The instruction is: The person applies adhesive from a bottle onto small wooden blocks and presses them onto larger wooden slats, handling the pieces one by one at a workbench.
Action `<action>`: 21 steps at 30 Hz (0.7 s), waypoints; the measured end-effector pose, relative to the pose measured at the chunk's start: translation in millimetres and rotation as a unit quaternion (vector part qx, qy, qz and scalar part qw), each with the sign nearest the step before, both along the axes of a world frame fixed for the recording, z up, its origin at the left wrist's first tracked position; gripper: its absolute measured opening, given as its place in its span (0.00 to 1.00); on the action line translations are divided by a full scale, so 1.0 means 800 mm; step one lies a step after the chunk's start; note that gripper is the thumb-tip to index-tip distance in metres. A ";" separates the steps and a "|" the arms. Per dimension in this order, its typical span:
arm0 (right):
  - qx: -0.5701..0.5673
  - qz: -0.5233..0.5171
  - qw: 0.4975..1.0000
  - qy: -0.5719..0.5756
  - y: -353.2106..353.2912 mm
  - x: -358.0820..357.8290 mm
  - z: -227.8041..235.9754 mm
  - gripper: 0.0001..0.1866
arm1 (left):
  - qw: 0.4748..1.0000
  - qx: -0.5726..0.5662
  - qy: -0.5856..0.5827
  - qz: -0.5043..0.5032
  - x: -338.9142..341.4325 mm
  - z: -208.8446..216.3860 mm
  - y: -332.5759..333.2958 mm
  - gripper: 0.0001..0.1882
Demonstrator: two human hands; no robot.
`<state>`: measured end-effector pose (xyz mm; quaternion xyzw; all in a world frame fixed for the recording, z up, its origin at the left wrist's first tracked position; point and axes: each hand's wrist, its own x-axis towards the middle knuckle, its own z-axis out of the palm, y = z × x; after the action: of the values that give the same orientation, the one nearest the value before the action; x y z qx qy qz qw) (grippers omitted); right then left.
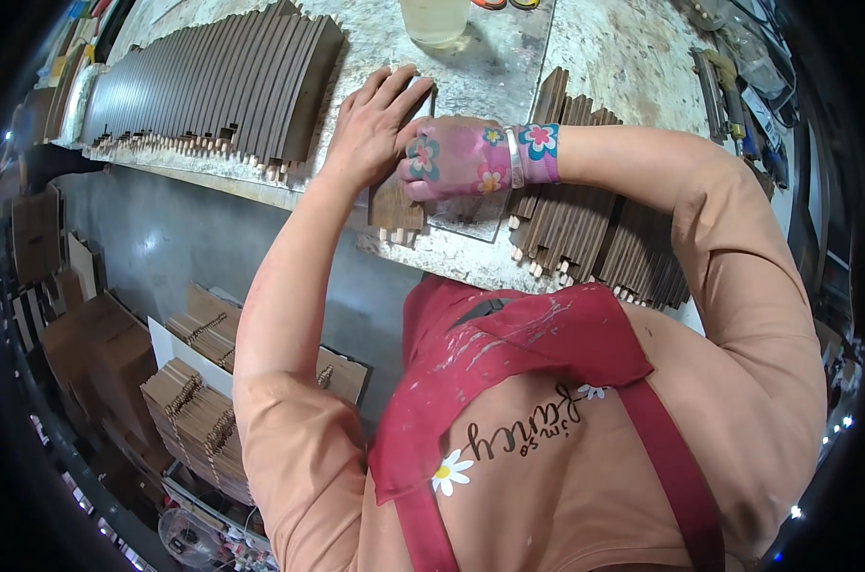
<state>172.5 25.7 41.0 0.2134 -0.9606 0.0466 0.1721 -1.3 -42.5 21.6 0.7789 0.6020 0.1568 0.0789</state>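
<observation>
A short brown wooden board (396,202) with pale dowel ends at its near edge lies on the worktable under my hands. My bare left hand (370,124) rests over its far part, fingers stretched out and a little apart. Against it, on the board's right side, is my right hand (461,157) in a pink flowered glove. Its fingers are curled closed, and whatever they hold is hidden. A thin flat plate (471,212) lies on the table beside the board, partly under my right forearm and hand.
A long row of brown boards (213,81) with dowel ends stands at the left. More dowelled strips (585,214) lie under my right forearm. A container of cloudy liquid (435,21) stands at the back. Tools (723,91) lie far right; stacked cardboard (189,405) is below left.
</observation>
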 end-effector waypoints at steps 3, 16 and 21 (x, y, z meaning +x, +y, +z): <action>0.059 -0.012 0.998 -0.023 -0.005 0.007 0.019 0.07 | 1.000 -0.005 0.006 0.008 0.000 -0.002 -0.001 0.27; -0.045 0.009 0.998 -0.045 0.001 0.001 0.006 0.07 | 1.000 0.004 0.001 0.002 0.001 -0.003 0.000 0.28; -0.034 -0.031 0.989 -0.144 -0.002 0.006 0.026 0.08 | 1.000 0.006 -0.009 0.011 0.002 -0.005 -0.003 0.27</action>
<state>177.2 24.1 62.2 0.1687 -0.9794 0.1038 0.0402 0.6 -44.6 17.9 0.7715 0.6088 0.1677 0.0780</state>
